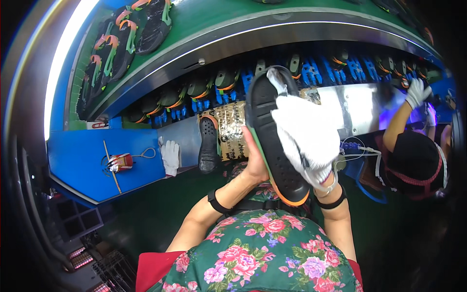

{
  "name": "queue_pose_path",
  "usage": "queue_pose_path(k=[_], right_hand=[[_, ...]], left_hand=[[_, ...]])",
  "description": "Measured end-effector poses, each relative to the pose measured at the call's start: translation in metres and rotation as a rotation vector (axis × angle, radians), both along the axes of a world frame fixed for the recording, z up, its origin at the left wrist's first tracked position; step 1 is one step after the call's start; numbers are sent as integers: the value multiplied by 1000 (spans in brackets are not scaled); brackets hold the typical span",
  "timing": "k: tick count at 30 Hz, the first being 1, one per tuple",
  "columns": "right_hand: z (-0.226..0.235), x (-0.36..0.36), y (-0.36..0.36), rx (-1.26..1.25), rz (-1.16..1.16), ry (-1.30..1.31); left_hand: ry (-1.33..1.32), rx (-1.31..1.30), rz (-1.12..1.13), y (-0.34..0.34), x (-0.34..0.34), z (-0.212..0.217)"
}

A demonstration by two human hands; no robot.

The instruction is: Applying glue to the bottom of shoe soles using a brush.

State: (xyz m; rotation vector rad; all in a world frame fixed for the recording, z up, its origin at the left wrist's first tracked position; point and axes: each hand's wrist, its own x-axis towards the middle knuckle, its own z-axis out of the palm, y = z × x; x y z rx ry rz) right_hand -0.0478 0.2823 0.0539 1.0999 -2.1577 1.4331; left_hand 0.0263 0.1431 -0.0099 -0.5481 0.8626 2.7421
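Head view, black sandal sole (272, 141) in bare left hand (255, 163) grip, gloved right hand (306, 138) clasping it, fingertips hidden

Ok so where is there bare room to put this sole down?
The blue shelf is bare left of the small red tool, and between that and the spare white glove. Crowded: the rack above, packed with soles; another black sole stands beside yours.

A shoe factory line: rows of black sandals (124, 41) ride a green conveyor belt (204, 22), more hang on blue racks (311, 73), beside a co-worker (413, 160) in white gloves.
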Motion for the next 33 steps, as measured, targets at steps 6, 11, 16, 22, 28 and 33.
queue_pose_path(k=[6, 11, 16, 22, 28, 33], right_hand=[[8, 9, 5, 7, 81, -30], [6, 9, 7, 71, -47, 69], [4, 14, 12, 19, 260, -39], [-22, 18, 15, 90, 57, -113], [-4, 5, 21, -112, 149, -153], [-25, 22, 15, 8, 155, -3]], left_hand=[[88, 210, -87, -12, -1, -16], [7, -165, -88, -5, -6, -9], [23, -128, -142, -17, -3, -43], [199, 503, -102, -13, -8, -58], [221, 19, -210, -30, -10, -50], [206, 532, -130, -33, -14, -48]])
